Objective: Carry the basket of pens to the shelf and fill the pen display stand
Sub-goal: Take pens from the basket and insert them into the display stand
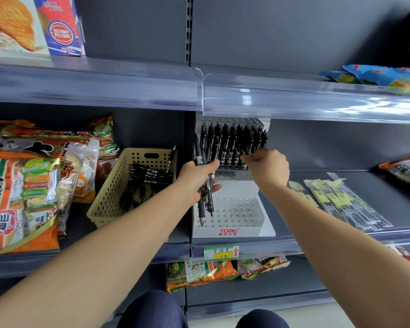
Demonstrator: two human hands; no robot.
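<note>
Standing at the front edge of the dark grey metal shelf, at the left end of its right-hand board: a white stepped plastic pen display stand with red lettering on its front wall. Upper step packed with upright black click pens; lower step showing rows of round holes. Just left of it, across the shelf joint and also near the front edge: a beige perforated plastic basket, holding a loose heap of black pens, one more propped upright in its far right corner. Left hand clamped around a bundle of black pens, tips down, hanging over the left side of the lower step. Right hand raised to the front row of the upper step, thumb and fingertips pinched on the lower part of one standing pen. Hands apart, though near each other. Toward the shelf's left end, orange and white snack bags beside the basket; toward its right end, flat clear-wrapped packs with yellow labels. Clipped on the front rail below the stand, a green and yellow price label.
</note>
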